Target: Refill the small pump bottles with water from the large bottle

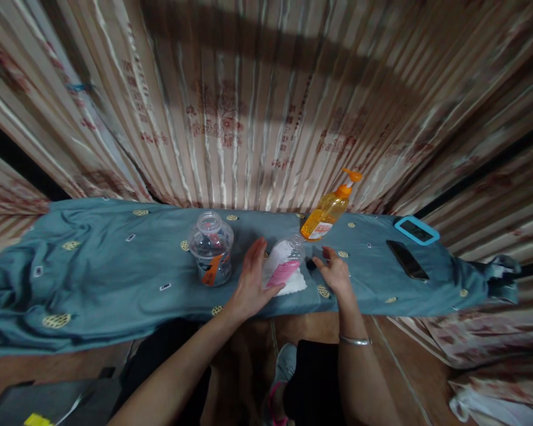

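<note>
A clear plastic bottle with a pink label [285, 273] stands or lies on a white cloth or tissue [298, 284]; which of the two I cannot tell. My left hand [250, 283] is at its left side, fingers stretched and thumb spread towards the label. Whether the thumb touches it is unclear. To the right of the bottle, my right hand [336, 273] hovers with thumb and fingers apart, holding nothing visible. Near that thumb is a small dark thing [311, 264], too blurred to name. A wide clear plastic jar [214, 260] with an orange-and-black label stands left of my left hand.
An orange pump bottle [326, 214] stands behind the pink-label bottle. Farther right are a dark phone [407, 260] and a blue-framed device [416, 231]. A teal patterned cloth [128, 260] covers the narrow table. Striped curtains [257, 118] hang close behind.
</note>
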### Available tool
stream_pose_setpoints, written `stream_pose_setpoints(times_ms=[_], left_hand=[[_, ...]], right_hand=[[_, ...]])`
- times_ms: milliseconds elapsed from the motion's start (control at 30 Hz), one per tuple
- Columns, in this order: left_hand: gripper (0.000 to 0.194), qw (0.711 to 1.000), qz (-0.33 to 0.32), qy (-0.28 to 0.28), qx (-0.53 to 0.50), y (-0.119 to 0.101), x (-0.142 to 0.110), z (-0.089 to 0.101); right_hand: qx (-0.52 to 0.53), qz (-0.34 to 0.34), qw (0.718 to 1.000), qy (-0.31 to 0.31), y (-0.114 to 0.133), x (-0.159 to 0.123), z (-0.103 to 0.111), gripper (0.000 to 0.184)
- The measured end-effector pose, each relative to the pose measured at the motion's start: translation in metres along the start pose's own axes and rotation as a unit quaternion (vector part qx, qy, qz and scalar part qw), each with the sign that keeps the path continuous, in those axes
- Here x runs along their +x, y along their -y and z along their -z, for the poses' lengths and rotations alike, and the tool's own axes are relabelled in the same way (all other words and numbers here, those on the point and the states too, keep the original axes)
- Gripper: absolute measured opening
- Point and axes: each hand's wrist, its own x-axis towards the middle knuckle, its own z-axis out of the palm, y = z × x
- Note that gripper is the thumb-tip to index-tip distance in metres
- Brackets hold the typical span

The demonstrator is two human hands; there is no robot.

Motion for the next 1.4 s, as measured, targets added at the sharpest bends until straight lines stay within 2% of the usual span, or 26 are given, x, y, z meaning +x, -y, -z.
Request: stream_pose_setpoints(times_ms=[100, 167, 233, 300, 367, 433, 533, 633, 767, 900, 1000, 1133, 1300, 1400], left_hand=[[0.099, 0.993, -0.096, -0.032, 0.058, -0.019, -0.012, 0.020], [0.096, 0.982, -0.135, -0.087, 0.098, -0.031, -0.022, 0.038], [0.096, 0.967, -0.146, -0.155, 0.140, -0.036, -0.029, 0.056], [0.104, 0.955, -0.118, -0.220, 0.157, -0.032, -0.031, 0.073], [0.117, 0.951, -0.044, -0.272, 0.137, -0.020, -0.028, 0.084], [0.127, 0.952, 0.037, -0.289, 0.091, -0.003, -0.020, 0.087], [0.127, 0.950, 0.153, -0.273, -0.003, 0.020, -0.009, 0.083], [0.115, 0.941, 0.225, -0.251, -0.044, 0.030, -0.002, 0.077], [0.080, 0.938, 0.235, -0.255, -0.031, 0.027, -0.002, 0.077], [0.070, 0.934, 0.240, -0.261, -0.043, 0.012, -0.008, 0.084], [0.072, 0.943, 0.219, -0.234, -0.086, -0.010, -0.017, 0.089], [0.066, 0.955, 0.211, -0.114, -0.176, -0.046, -0.030, 0.088], [0.066, 0.918, 0.218, 0.027, -0.330, -0.083, -0.039, 0.063], [0.060, 0.895, 0.212, 0.094, -0.381, -0.100, -0.039, 0.041]], right_hand=[[0.046, -0.001, 0.997, -0.056, 0.004, 0.000, 0.007, 0.044], [0.081, 0.003, 0.993, -0.091, 0.010, -0.003, 0.014, 0.043], [0.113, 0.012, 0.986, -0.120, 0.019, -0.009, 0.024, 0.043], [0.140, 0.026, 0.979, -0.145, 0.033, -0.020, 0.035, 0.044], [0.165, 0.047, 0.972, -0.160, 0.053, -0.038, 0.045, 0.046], [0.192, 0.075, 0.966, -0.158, 0.075, -0.061, 0.050, 0.049], [0.231, 0.113, 0.962, -0.091, 0.107, -0.104, 0.041, 0.049], [0.266, 0.129, 0.955, 0.017, 0.125, -0.144, 0.016, 0.044], [0.321, 0.102, 0.931, 0.137, 0.125, -0.174, -0.024, 0.041], [0.380, 0.054, 0.902, 0.199, 0.111, -0.186, -0.048, 0.040], [0.437, 0.007, 0.872, 0.221, 0.099, -0.194, -0.054, 0.038], [0.546, -0.085, 0.806, 0.214, 0.089, -0.210, -0.051, 0.044], [0.689, -0.156, 0.674, 0.218, 0.081, -0.223, -0.040, 0.069], [0.721, -0.197, 0.628, 0.216, 0.068, -0.223, -0.033, 0.072]])
